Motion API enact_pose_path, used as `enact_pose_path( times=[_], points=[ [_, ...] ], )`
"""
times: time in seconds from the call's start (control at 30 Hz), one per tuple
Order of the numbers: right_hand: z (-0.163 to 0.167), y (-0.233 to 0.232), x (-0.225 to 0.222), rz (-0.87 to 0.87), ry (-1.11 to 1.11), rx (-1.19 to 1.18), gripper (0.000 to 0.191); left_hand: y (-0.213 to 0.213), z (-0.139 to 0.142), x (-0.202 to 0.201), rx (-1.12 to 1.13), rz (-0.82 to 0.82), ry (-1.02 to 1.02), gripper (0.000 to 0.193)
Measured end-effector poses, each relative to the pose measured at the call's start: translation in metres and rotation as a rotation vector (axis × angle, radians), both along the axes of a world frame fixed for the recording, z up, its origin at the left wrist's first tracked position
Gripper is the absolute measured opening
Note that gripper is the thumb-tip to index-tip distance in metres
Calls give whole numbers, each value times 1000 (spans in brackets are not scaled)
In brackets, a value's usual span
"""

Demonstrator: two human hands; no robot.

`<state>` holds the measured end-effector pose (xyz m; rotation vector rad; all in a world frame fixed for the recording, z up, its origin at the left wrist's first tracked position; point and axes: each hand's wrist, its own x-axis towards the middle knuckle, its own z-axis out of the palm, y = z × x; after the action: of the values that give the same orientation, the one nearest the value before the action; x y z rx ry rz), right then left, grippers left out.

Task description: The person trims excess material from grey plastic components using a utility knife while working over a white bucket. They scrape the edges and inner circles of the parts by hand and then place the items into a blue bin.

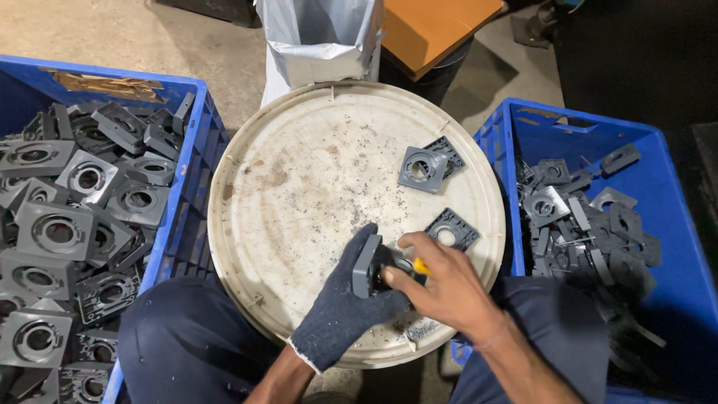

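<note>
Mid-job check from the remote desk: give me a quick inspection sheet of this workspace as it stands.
Surface: round white lid, scuffed, dotted with dark shavings.
Job's things: grey plastic part held on edge over the lid; yellow-handled tool, tip hidden.
Clutter: two grey square parts overlapping, one more beside the hands.
Grippers: left hand, in a dark knit glove, grips the part; right hand, bare, holds the tool.
Cables: nothing seen.
Surroundings: left blue crate heaped with grey parts; right blue crate partly filled; white bag; orange board; concrete floor.

We noted a workshop: blue crates (196, 161) full of grey moulded parts (56, 232) stood on a concrete floor (187, 37).
</note>
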<state>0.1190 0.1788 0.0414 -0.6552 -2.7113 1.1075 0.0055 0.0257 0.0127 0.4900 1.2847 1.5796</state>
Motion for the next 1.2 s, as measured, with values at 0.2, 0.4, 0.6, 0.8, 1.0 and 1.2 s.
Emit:
enact_pose_path(
  times=[0.2, 0.4, 0.6, 0.8, 1.0, 1.2],
  points=[
    [7, 2, 7, 43, 64, -13, 39, 0, -2, -6, -104, 106, 620, 96],
    [-3, -6, 7, 190, 235, 158, 46, -3, -8, -2, -60, 99, 628, 92],
    [-11, -6, -1, 232, 212, 459, 79, -7, -13, -2, 87, 120, 867, 85],
    [-25, -12, 2, 210, 246, 523, 82, -8, -15, 3, 1, 127, 867, 79],
    [-40, -13, 4, 212, 228, 505, 65, -8, -11, 1, -61, 116, 878, 83],
    [-34, -17, 4, 172, 282, 471, 63, -8, -7, -2, -25, 125, 868, 82]
  ],
)
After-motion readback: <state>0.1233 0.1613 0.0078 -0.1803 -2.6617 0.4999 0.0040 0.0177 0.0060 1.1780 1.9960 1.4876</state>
